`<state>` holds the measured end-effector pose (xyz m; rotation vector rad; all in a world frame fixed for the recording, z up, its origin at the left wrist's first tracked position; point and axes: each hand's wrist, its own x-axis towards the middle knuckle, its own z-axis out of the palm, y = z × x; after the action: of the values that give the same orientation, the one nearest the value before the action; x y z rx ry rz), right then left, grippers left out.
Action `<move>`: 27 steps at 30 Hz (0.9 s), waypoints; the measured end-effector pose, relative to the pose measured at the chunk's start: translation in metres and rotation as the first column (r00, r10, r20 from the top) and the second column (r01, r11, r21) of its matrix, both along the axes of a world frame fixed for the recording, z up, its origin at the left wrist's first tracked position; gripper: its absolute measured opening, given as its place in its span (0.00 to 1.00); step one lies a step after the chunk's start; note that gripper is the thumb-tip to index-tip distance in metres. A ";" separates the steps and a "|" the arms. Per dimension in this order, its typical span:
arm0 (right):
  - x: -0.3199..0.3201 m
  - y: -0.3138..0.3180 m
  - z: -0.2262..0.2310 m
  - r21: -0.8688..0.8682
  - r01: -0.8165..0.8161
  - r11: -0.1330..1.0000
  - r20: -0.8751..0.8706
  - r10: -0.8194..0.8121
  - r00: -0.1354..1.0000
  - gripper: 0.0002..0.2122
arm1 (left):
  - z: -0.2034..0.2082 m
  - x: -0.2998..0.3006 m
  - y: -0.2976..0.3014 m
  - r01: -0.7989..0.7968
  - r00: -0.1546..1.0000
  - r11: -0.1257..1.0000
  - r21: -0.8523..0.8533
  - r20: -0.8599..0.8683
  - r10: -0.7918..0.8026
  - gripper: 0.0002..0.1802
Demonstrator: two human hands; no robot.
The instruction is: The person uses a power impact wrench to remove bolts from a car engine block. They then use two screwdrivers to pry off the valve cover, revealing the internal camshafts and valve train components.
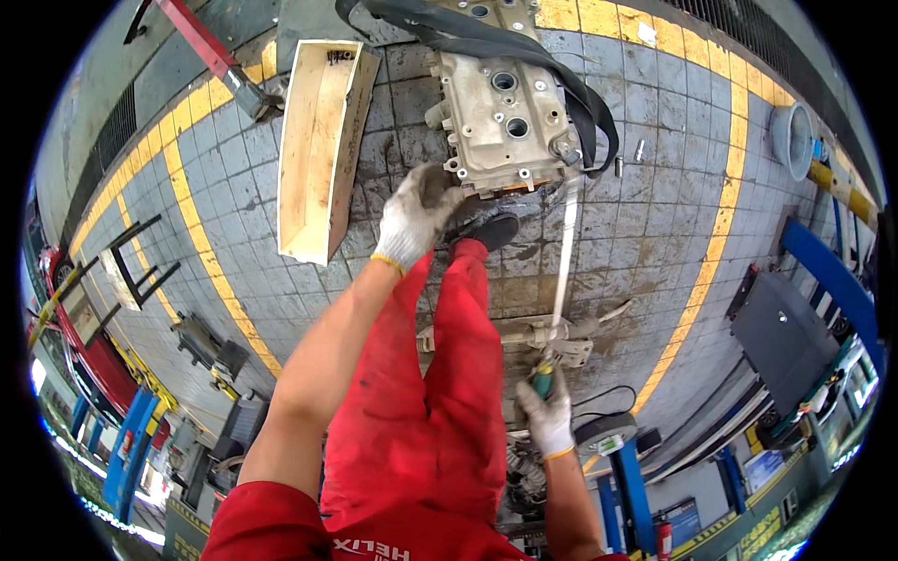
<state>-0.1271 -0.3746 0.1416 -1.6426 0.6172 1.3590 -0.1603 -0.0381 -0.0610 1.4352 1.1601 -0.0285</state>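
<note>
A grey metal engine (482,112) lies on the tiled floor ahead of me, with round holes in its top cover and a black strap (585,103) draped across it. In a white knit glove, my left hand (418,213) is at the engine's near left corner. Its thumb and fingers are curved and apart, with the fingertips at the engine's edge. My right hand (550,414), gloved too, is closed round the green handle of a long, pale rod-like tool (564,262). The rod's far end reaches the engine's near right corner. What kind of tool it is I cannot make out.
Left of the engine stands a long wooden box (304,178) with small dark parts at its far end. Small metal cylinders (619,166) lie to the engine's right. A metal crossmember-like part (524,334) lies behind my legs. A grey bucket (792,140) stands far right.
</note>
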 end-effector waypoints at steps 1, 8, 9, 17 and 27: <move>-0.020 -0.005 -0.011 -0.016 -0.175 0.985 0.160 0.175 0.972 0.26 | 0.026 0.002 -0.004 0.048 0.997 0.995 -0.087 -0.058 -0.053 0.30; -0.051 0.061 -0.006 0.083 -0.194 0.977 -0.146 0.205 0.968 0.25 | 0.068 -0.069 -0.087 -0.037 0.985 0.857 -0.515 0.126 0.118 0.25; -0.054 0.067 -0.008 0.095 -0.205 0.974 -0.142 0.217 0.966 0.25 | 0.071 -0.071 -0.092 0.008 0.995 0.902 -0.431 0.092 0.035 0.27; -0.078 0.119 -0.004 0.026 -0.028 0.999 -0.176 0.033 0.984 0.24 | 0.097 -0.057 -0.051 0.142 0.990 0.921 -0.363 0.036 -0.139 0.26; -0.102 0.169 -0.004 0.046 0.181 0.982 -0.219 -0.167 0.961 0.17 | 0.091 -0.059 -0.022 0.090 0.996 0.856 -0.509 0.035 -0.084 0.25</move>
<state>-0.2296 -0.2052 0.1378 -1.3659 0.8156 1.4203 -0.2192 -0.0597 0.0296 1.0069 0.9800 -0.3683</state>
